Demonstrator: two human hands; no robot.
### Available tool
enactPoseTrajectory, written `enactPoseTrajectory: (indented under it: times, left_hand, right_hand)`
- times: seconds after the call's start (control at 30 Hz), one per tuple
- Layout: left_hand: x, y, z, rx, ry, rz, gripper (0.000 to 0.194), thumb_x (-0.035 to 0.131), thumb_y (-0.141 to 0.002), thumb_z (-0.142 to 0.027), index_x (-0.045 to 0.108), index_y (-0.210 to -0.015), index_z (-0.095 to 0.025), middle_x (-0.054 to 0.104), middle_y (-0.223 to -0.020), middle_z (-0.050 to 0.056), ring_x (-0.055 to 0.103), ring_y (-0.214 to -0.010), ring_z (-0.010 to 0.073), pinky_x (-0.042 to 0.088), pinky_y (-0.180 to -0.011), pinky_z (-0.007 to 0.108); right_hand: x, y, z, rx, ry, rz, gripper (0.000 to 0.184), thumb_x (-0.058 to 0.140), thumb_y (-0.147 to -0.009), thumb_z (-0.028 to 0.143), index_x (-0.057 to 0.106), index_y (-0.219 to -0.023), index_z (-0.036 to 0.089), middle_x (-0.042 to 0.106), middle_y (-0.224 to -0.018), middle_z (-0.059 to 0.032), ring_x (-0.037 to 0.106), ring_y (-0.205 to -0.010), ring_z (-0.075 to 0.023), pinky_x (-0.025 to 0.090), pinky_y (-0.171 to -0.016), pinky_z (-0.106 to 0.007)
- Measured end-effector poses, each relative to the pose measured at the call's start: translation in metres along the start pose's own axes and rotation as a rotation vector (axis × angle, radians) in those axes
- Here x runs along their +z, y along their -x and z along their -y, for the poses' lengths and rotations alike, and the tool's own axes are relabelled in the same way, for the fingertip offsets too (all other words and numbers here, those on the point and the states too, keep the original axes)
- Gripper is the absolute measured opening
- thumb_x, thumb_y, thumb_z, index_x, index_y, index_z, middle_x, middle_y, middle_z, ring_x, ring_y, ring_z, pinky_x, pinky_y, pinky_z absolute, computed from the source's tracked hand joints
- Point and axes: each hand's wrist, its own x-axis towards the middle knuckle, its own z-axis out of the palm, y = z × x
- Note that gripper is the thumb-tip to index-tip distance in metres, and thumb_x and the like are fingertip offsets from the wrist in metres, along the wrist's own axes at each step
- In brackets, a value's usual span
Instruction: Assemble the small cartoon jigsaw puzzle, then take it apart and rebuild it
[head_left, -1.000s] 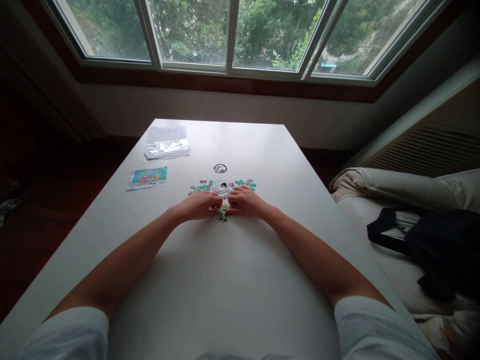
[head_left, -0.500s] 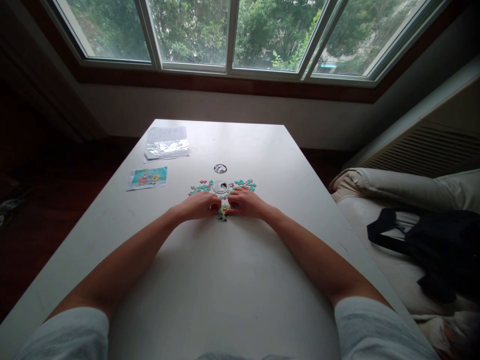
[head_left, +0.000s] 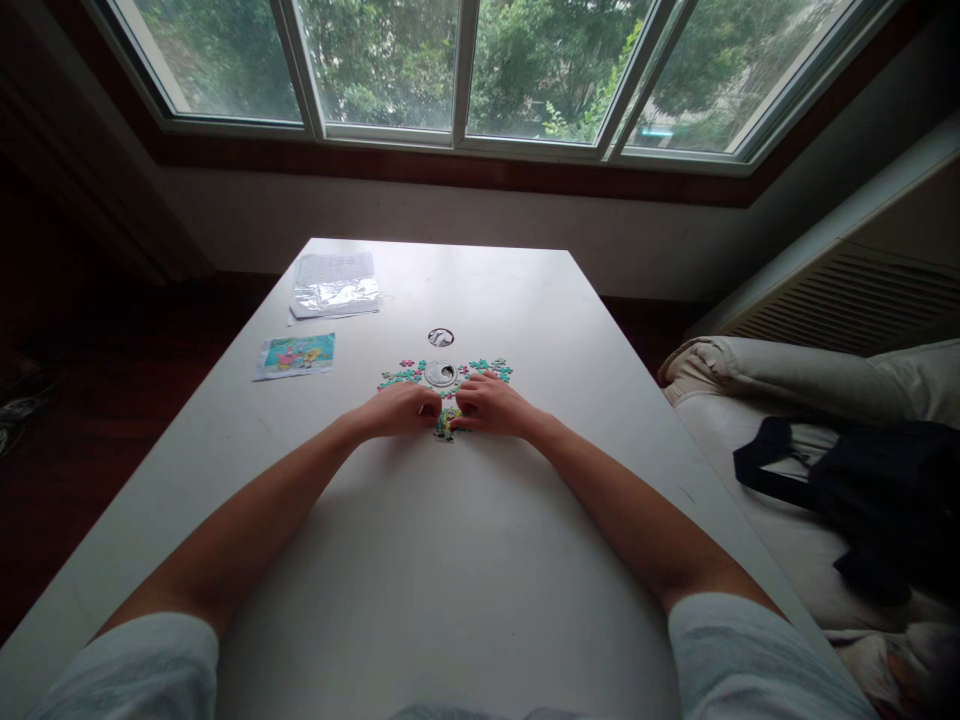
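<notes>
A small joined section of jigsaw puzzle [head_left: 445, 428], yellow and green, lies on the white table between my hands. My left hand [head_left: 401, 408] is at its left, fingers curled in a pinch on what looks like a puzzle piece, mostly hidden by the fingers. From the right, my right hand [head_left: 491, 405] rests with bent fingers and its thumb on the joined section's edge. Loose puzzle pieces [head_left: 491, 367], teal, green and pink, are spread just beyond both hands. Among them sits a round silvery disc [head_left: 440, 374] with a dark spot.
Behind the disc is a round, dark-rimmed opening or lid [head_left: 441, 338] in the table [head_left: 450, 580]. A cartoon picture card [head_left: 300, 355] lies at the left, with papers in a clear plastic sleeve [head_left: 335, 285] beyond it. Right of the table, a dark bag [head_left: 885, 490] rests on a pale sofa [head_left: 780, 400].
Both hands stay almost in place over the joined puzzle section. My left hand has shifted very slightly; the pieces around look unchanged.
</notes>
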Motion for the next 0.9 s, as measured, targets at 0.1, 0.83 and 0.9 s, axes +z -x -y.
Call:
enactPoseTrajectory:
  times: [0.1,0.83,0.9]
  left_hand:
    - [0.001,-0.001,0.006,-0.018,0.006,-0.041,0.016,0.061,-0.087,-0.034,0.068,-0.083,-0.021,0.069,-0.077,0.0,0.055,-0.068,0.0149,0.029,-0.061,0.026]
    - [-0.057,0.028,0.069,-0.324,-0.241,-0.237,0.019,0.055,-0.089,-0.029,0.073,-0.092,-0.022,0.072,-0.087,0.003,0.061,-0.072,0.0164,0.036,-0.062,0.026]
    - [-0.058,0.031,0.074,-0.321,-0.231,-0.2,0.019,0.055,-0.087,-0.028,0.073,-0.092,-0.022,0.072,-0.088,0.002,0.061,-0.073,0.0163,0.037,-0.062,0.025]
  right_hand:
    - [-0.001,0.0,0.001,0.003,-0.007,0.001,0.038,0.066,-0.091,0.053,0.057,-0.074,0.02,0.064,-0.077,-0.0025,0.051,-0.08,-0.0192,0.026,-0.076,-0.033]
    - [0.003,0.0,-0.001,-0.006,-0.01,-0.034,0.043,0.066,-0.091,0.057,0.055,-0.072,0.02,0.064,-0.077,-0.0023,0.05,-0.081,-0.0186,0.027,-0.076,-0.032]
    - [0.004,0.0,-0.002,-0.011,-0.009,-0.035,0.043,0.066,-0.091,0.057,0.055,-0.072,0.02,0.064,-0.076,-0.0019,0.05,-0.08,-0.0184,0.027,-0.076,-0.032]
